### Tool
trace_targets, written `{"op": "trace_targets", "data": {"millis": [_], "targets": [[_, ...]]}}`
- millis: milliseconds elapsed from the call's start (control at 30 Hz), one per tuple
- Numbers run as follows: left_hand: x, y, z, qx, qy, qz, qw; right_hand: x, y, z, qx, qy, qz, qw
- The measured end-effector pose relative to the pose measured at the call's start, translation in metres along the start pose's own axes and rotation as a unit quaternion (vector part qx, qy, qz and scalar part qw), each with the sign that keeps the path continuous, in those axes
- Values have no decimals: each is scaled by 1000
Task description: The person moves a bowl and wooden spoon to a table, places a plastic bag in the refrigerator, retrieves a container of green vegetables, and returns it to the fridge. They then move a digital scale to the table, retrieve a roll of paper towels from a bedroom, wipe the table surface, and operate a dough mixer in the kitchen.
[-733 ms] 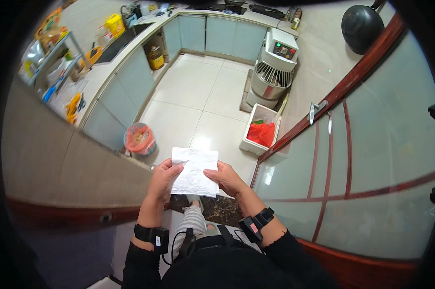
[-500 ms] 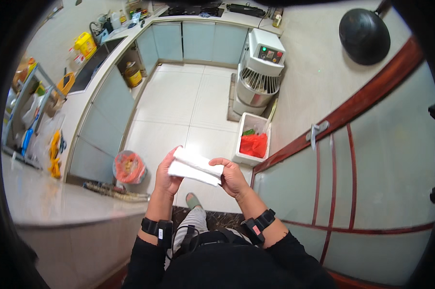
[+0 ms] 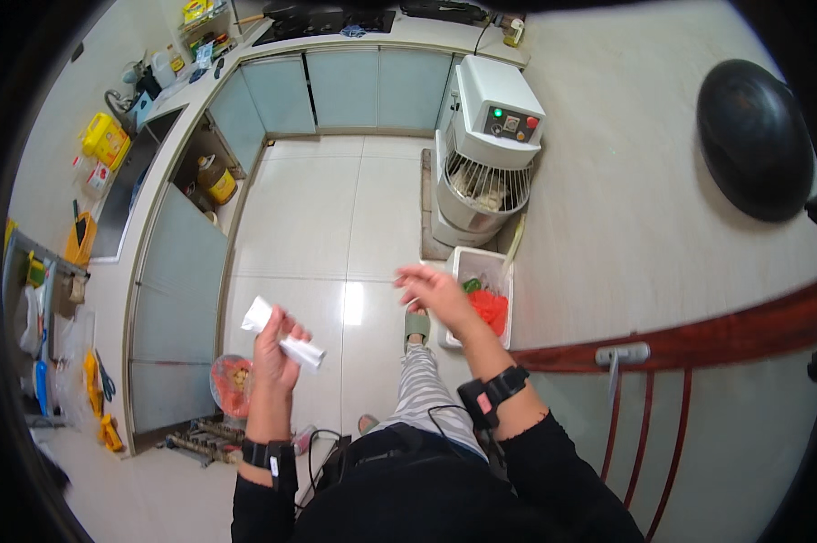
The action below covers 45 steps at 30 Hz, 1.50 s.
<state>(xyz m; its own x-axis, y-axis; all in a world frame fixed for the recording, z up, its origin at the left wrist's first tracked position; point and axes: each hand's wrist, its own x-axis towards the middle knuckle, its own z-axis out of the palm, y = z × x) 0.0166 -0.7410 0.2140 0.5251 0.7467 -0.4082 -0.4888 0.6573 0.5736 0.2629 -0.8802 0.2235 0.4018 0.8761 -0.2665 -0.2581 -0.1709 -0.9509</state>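
My left hand (image 3: 277, 351) is closed around a folded white sheet (image 3: 301, 353), whose two ends stick out on either side of the fist. Whether it is cloth or paper I cannot tell. My right hand (image 3: 434, 294) hovers apart from it over the floor, empty, its fingers slightly bent and spread. Just beyond and right of that hand stands a white foam box (image 3: 501, 262) with a red plastic bag (image 3: 488, 310) inside. Behind the box is a dough mixer (image 3: 499, 109) with a green light lit; pale dough (image 3: 485, 192) shows under its wire guard.
A lined waste bin (image 3: 230, 385) stands on the floor by the left cabinets (image 3: 177, 299). An oil jug (image 3: 216, 179) sits in an opened cabinet. To the right is a wood-framed glass door (image 3: 698, 339) with a handle, and a black wok (image 3: 754, 140) hangs on the wall.
My right hand has let go of the white sheet and moved away from it. The left hand has drawn the sheet left, gripping it bunched. I have stepped forward, and the view has turned.
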Motion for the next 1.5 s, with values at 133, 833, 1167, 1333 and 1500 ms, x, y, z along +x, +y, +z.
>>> {"op": "trace_targets", "data": {"millis": [133, 833, 1167, 1333, 1500], "targets": [[73, 19, 8, 80, 111, -6, 991, 132, -18, -114, 179, 207, -14, 962], [303, -59, 157, 149, 304, -92, 936, 485, 4, -456, 114, 483, 65, 866], [328, -66, 172, 160, 298, -124, 933, 478, 17, -472, 372, 361, 91, 850], [330, -63, 166, 156, 312, -125, 929, 479, 23, -469, 448, 343, 98, 820], [325, -57, 158, 148, 312, -110, 932, 483, 24, -453, 296, 439, 33, 848]]}}
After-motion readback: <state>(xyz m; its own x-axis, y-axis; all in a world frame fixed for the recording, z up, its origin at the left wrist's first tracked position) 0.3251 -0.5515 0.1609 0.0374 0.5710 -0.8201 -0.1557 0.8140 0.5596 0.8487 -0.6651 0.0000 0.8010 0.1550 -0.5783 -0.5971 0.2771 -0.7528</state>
